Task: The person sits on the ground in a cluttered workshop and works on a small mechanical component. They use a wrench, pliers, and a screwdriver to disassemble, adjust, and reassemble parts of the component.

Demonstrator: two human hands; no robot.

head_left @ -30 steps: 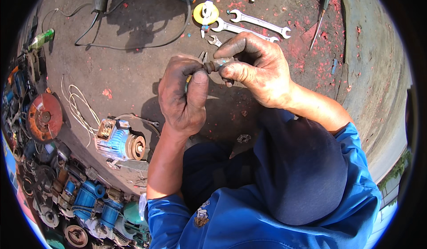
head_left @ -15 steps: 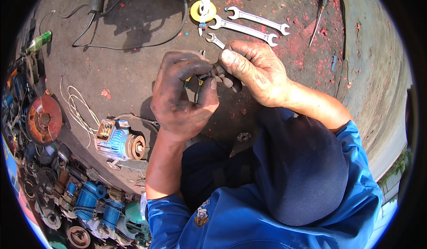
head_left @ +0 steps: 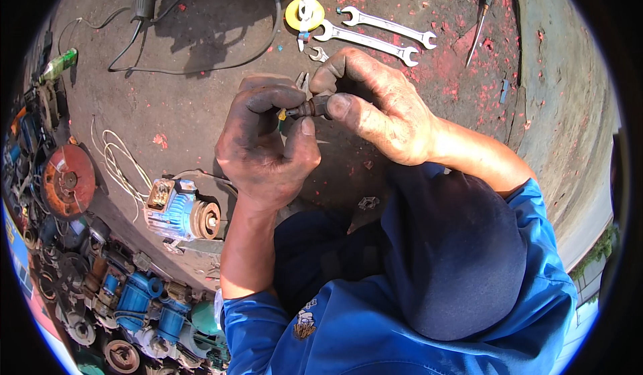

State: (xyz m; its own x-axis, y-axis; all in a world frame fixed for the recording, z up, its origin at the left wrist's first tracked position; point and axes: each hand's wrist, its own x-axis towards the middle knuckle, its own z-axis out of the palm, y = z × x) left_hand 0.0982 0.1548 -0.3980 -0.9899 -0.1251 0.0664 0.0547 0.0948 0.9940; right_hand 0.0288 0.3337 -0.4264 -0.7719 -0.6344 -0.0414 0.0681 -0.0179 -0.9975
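Hands, left hand (head_left: 264, 151) and right hand (head_left: 375, 107), fingers pinched shut on small dark part (head_left: 311, 107).

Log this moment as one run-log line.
left hand: grips small dark part | right hand: pinches same part | ground: two wrenches, yellow tape roll, blue motor

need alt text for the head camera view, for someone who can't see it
Two grimy hands, left hand and right hand, pinch a small dark part together over a dusty concrete floor. Two wrenches and a yellow tape roll lie beyond; a blue motor sits left.
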